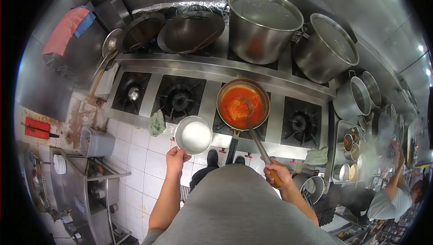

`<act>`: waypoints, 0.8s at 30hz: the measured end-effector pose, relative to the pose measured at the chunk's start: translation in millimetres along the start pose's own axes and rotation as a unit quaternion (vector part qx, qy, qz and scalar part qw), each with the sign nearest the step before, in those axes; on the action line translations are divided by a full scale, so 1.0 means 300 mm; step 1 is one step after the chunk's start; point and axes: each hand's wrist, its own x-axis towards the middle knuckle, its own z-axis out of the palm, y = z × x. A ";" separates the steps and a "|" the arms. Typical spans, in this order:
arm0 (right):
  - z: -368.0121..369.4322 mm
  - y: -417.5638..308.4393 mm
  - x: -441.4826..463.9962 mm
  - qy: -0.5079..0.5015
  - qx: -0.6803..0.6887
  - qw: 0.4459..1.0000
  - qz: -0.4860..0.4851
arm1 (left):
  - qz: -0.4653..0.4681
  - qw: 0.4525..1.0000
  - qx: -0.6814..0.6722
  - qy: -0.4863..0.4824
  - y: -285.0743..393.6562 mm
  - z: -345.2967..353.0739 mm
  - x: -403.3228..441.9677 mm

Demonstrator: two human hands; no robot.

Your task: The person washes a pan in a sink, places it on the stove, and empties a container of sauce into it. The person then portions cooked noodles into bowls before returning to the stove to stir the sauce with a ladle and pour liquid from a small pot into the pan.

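My left hand (177, 158) is closed on the near rim of a round metal pot (193, 135) with white contents, held at the front edge of the stove. My right hand (277, 175) grips the wooden end of a long ladle (258, 144). The ladle's bowl lies in the orange-red sauce (248, 100) inside a pan (267, 108). That pan sits on a burner, its dark handle pointing toward me.
Free-standing burners (180, 102) flank the pan. Behind are two woks (191, 30) and two large stockpots (261, 42). Green cloths (157, 123) hang at the stove's front. A tray of small containers (341, 154) is at right. Further right, another person (394, 197) works.
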 end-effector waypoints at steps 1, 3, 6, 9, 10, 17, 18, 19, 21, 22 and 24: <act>0.006 -0.003 -0.006 0.000 0.000 1.000 0.000 | -0.004 1.000 -0.007 0.008 0.003 0.000 -0.006; 0.017 -0.004 -0.012 0.022 -0.078 0.997 -0.010 | -0.008 1.000 -0.015 0.016 0.005 0.000 -0.013; 0.017 0.003 -0.009 0.037 -0.154 0.986 -0.041 | -0.005 1.000 -0.013 0.021 0.007 -0.004 -0.016; 0.011 0.002 0.004 0.043 -0.208 0.973 -0.086 | -0.001 1.000 -0.018 0.018 0.010 -0.011 -0.019; 0.019 -0.003 0.000 0.043 -0.208 0.973 -0.086 | 0.000 1.000 -0.018 0.017 0.010 -0.013 -0.019; 0.066 -0.048 -0.013 0.109 -0.292 0.938 -0.151 | 0.015 1.000 -0.019 0.016 0.009 -0.029 -0.008; 0.062 -0.050 -0.010 0.124 -0.311 0.927 -0.169 | 0.015 1.000 -0.019 0.015 0.014 -0.028 -0.010; 0.056 -0.054 -0.007 0.124 -0.310 0.927 -0.170 | 0.015 1.000 -0.018 0.017 0.022 -0.026 -0.012; 0.050 -0.061 -0.007 0.143 -0.355 0.905 -0.188 | 0.015 1.000 -0.015 0.019 0.026 -0.027 -0.010; 0.052 -0.063 -0.010 0.143 -0.354 0.905 -0.188 | 0.018 1.000 -0.007 0.020 0.024 -0.029 -0.005; 0.059 -0.068 -0.016 0.177 -0.370 0.893 -0.186 | 0.023 1.000 0.001 0.020 0.027 -0.028 -0.002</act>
